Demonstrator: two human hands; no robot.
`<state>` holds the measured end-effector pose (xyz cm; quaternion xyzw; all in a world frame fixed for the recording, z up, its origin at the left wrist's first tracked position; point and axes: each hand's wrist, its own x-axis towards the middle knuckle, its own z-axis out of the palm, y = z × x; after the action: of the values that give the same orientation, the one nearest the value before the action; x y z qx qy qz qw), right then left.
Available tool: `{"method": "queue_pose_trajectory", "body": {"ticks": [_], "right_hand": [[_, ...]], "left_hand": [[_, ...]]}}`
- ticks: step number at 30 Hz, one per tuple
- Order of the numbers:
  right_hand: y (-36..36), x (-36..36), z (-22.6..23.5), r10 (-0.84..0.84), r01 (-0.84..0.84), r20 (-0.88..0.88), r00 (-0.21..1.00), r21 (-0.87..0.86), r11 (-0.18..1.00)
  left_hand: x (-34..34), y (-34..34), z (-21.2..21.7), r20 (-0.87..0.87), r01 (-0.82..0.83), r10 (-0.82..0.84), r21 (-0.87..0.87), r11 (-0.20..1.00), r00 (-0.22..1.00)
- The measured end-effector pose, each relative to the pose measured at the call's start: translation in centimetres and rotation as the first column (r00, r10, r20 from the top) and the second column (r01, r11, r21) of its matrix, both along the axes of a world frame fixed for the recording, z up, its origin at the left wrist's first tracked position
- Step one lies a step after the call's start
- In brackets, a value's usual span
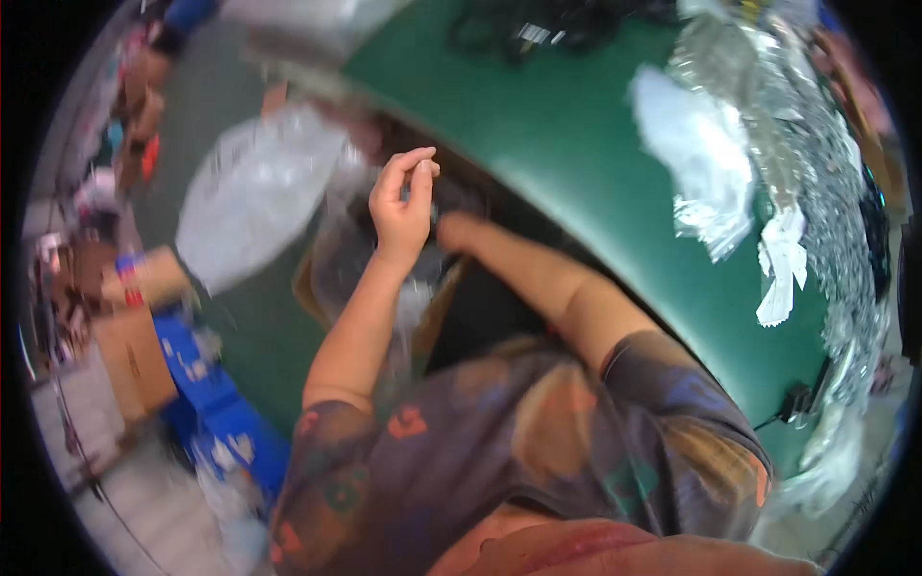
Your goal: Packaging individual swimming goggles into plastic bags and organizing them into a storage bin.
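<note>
The clear plastic bag (pixel 257 192) hangs in mid-air to the left of the green surface (pixel 576 163), blurred and ballooned, above the floor; beneath it, between the person's forearms, sits an open cardboard box (pixel 317 288) with more clear plastic showing inside, close under the near edge of the surface. The left hand (pixel 403 206) is raised just right of the bag, thumb and forefinger drawn together at the tips with the other fingers curled loosely; whether it actually pinches a corner of the film cannot be told, since the blur hides any contact. The right hand (pixel 459 230) reaches down into the dark space under the surface edge, and its fingers are hidden, so their state cannot be told. On the surface, well to the right, lie a heap of silvery foil pouches (pixel 797 144) and some white paper slips (pixel 783 274); a tangle of black cables (pixel 538 29) lies at the far edge. On the floor to the left stand blue crates (pixel 216 403) and brown cartons (pixel 134 360).

The likely risk is the thin film slipping from a light pinch, so the bag drops to the floor; reaching blind under the surface, the right hand could also snag or knock the box.
</note>
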<state>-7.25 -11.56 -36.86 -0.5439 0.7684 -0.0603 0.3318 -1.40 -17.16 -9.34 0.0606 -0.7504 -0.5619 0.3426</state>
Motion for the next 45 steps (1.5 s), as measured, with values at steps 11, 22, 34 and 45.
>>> {"method": "queue_pose_trajectory", "body": {"ticks": [11,22,34,45], "right_hand": [[8.4,-7.0,8.4,-0.386,0.367,-0.202,0.9,-0.128,0.922],[10.4,-15.0,-1.3,-0.391,0.388,-0.014,0.92,-0.089,0.917],[21.2,-13.4,-9.1,-0.667,0.917,0.719,-0.195,0.376,0.137],[-0.9,4.9,17.3,0.012,0.194,0.37,0.929,-0.516,0.834]], "left_hand": [[23.1,-1.5,-18.4,0.861,0.201,0.222,-0.344,0.917,0.458],[28.2,4.9,-32.1,0.74,0.188,-0.363,0.313,0.931,0.566],[23.9,4.0,-30.3,0.746,0.101,-0.42,0.434,0.895,0.517],[29.5,-9.3,-30.8,0.774,-0.188,0.388,-0.34,0.921,0.5]]}}
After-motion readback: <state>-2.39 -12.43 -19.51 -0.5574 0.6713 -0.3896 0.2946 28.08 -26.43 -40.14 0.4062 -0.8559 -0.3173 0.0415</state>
